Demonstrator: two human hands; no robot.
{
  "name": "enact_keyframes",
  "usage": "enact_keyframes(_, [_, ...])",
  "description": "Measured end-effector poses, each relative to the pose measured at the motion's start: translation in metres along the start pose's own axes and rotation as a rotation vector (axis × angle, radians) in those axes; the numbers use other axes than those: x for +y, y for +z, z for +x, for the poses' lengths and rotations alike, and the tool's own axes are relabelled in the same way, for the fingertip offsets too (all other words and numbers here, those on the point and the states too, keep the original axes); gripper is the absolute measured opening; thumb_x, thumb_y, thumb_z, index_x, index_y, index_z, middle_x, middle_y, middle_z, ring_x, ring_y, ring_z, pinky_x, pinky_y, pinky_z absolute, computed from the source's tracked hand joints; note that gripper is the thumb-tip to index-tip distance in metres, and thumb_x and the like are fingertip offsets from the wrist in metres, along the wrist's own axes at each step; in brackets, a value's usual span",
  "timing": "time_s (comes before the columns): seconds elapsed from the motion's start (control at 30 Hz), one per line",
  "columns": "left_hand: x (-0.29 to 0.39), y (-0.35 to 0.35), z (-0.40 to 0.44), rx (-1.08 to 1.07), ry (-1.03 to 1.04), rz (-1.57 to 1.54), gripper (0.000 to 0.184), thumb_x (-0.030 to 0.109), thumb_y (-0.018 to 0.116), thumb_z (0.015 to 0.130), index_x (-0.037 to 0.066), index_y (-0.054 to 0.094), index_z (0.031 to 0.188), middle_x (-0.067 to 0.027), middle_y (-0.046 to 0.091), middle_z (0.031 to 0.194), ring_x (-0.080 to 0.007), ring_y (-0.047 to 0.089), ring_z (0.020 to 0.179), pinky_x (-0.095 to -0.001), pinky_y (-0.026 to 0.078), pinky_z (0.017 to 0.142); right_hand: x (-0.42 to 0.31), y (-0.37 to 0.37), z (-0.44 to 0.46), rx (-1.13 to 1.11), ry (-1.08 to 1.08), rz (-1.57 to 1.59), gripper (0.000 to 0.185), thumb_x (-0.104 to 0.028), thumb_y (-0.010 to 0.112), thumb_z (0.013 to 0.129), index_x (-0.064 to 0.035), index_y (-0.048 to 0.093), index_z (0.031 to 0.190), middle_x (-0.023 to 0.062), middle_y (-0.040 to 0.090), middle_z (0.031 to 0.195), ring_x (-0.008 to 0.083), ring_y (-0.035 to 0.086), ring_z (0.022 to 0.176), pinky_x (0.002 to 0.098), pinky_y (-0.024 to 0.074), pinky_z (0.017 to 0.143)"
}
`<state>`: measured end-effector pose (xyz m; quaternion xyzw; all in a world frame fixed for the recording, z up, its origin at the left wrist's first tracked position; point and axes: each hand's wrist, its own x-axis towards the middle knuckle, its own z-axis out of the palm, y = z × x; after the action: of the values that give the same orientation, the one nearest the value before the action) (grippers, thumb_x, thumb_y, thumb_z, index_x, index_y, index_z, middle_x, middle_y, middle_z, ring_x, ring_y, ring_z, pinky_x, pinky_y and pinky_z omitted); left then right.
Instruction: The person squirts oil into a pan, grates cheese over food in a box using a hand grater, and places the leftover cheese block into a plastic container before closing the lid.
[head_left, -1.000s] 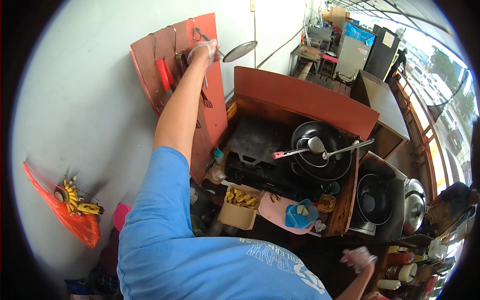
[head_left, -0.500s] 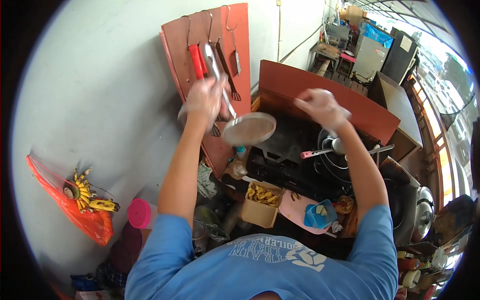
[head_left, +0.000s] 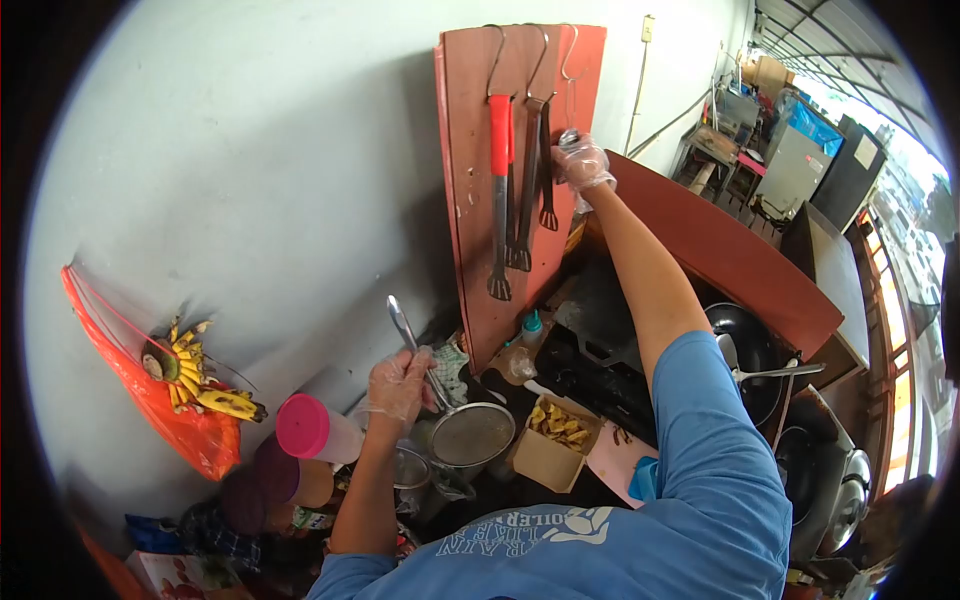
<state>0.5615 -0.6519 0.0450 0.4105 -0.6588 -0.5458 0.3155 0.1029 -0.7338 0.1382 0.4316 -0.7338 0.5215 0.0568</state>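
Pale wall (head_left: 250, 180) on our left, we've just brought the mesh strainer (head_left: 473, 435) down near the cardboard box (head_left: 546, 465), left hand (head_left: 397, 387) wrapped round its handle (head_left: 402, 325), so our right hand (head_left: 585, 165) is free for the red board (head_left: 470, 180), tho can't tell if it's gripping anything.

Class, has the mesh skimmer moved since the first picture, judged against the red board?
Yes. The mesh skimmer has moved down, from beside the upper right edge of the red board to below its bottom end.
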Motion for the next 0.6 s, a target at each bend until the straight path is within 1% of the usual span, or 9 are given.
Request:
enact_keyframes(0.1, [-0.008,-0.007,-0.004,0.008,-0.045,-0.099,0.031,0.027,0.057,0.102,0.000,0.065,0.088,-0.0036,0.055,0.054,-0.0122,0.054,0.042,-0.0283,0.047,0.040,0.024,0.002,0.000,0.024,0.033,0.221,0.052,-0.033,0.080,0.071,0.0022,0.060,0.103,0.0079,0.066,0.079,0.0195,0.064,0.063,0.0345,0.0537,0.055])
enact_keyframes(0.17, [-0.009,-0.008,-0.003,0.018,-0.040,-0.113,0.031,0.027,0.057,0.102,0.001,0.065,0.088,-0.0030,0.054,0.054,-0.0121,0.054,0.042,-0.0278,0.047,0.040,-0.004,-0.021,-0.017,0.001,0.047,0.204,0.051,-0.030,0.081,0.071,0.0025,0.059,0.103,0.0053,0.063,0.074,0.0178,0.061,0.060,0.0338,0.0514,0.052])
enact_keyframes(0.23, [-0.008,-0.008,0.000,0.002,-0.037,-0.096,0.031,0.028,0.057,0.101,0.000,0.065,0.088,-0.0031,0.054,0.054,-0.0122,0.053,0.042,-0.0287,0.046,0.041,-0.030,-0.042,-0.032,-0.054,0.164,0.256,0.051,-0.032,0.077,0.075,0.0044,0.062,0.108,0.0113,0.067,0.084,0.0204,0.060,0.071,0.0350,0.0500,0.065])
enact_keyframes(0.3, [0.002,-0.003,0.003,-0.019,-0.016,-0.056,0.032,0.028,0.057,0.101,0.000,0.064,0.089,-0.0031,0.055,0.057,-0.0120,0.054,0.043,-0.0290,0.048,0.041,-0.033,-0.054,-0.023,-0.079,0.193,0.183,0.050,-0.033,0.075,0.077,0.0040,0.062,0.107,0.0097,0.064,0.081,0.0202,0.058,0.071,0.0340,0.0490,0.065])
enact_keyframes(0.37, [0.022,0.002,0.004,-0.044,0.008,-0.007,0.032,0.029,0.057,0.101,0.000,0.064,0.089,-0.0031,0.055,0.059,-0.0118,0.055,0.045,-0.0293,0.049,0.041,-0.015,-0.059,-0.006,-0.115,-0.190,0.053,0.044,-0.036,0.074,0.079,0.0031,0.063,0.096,0.0071,0.062,0.068,0.0174,0.058,0.054,0.0349,0.0504,0.054])
enact_keyframes(0.43, [0.051,0.019,0.001,-0.119,0.063,0.036,0.038,0.034,0.054,0.101,-0.001,0.064,0.089,-0.0052,0.056,0.057,-0.0140,0.056,0.044,-0.0304,0.047,0.041,-0.029,-0.077,-0.008,-0.024,-0.298,0.038,0.045,-0.039,0.071,0.080,0.0026,0.065,0.095,0.0086,0.064,0.073,0.0179,0.060,0.058,0.0351,0.0510,0.056])
enact_keyframes(0.5, [0.070,0.042,0.007,-0.187,0.143,0.074,0.041,0.037,0.054,0.101,-0.001,0.064,0.090,-0.0081,0.058,0.057,-0.0161,0.057,0.043,-0.0315,0.045,0.042,-0.095,-0.117,-0.033,-0.192,0.335,0.290,0.045,-0.039,0.070,0.082,0.0014,0.066,0.103,0.0108,0.067,0.087,0.0201,0.061,0.067,0.0348,0.0524,0.063])
enact_keyframes(0.53, [0.084,0.057,0.010,-0.222,0.183,0.082,0.041,0.037,0.054,0.101,-0.001,0.065,0.090,-0.0084,0.058,0.057,-0.0164,0.057,0.043,-0.0314,0.045,0.042,-0.071,-0.119,-0.020,-0.138,0.157,0.149,0.041,-0.038,0.068,0.085,-0.0033,0.067,0.106,0.0103,0.065,0.089,0.0191,0.058,0.067,0.0356,0.0513,0.061])
enact_keyframes(0.6, [0.108,0.092,0.030,-0.317,0.261,0.165,0.042,0.037,0.052,0.102,-0.001,0.063,0.087,-0.0096,0.057,0.055,-0.0193,0.058,0.043,-0.0341,0.047,0.045,-0.097,-0.165,-0.054,-0.106,0.173,0.181,0.038,-0.037,0.067,0.085,-0.0051,0.066,0.107,0.0087,0.063,0.085,0.0183,0.057,0.066,0.0355,0.0505,0.059])
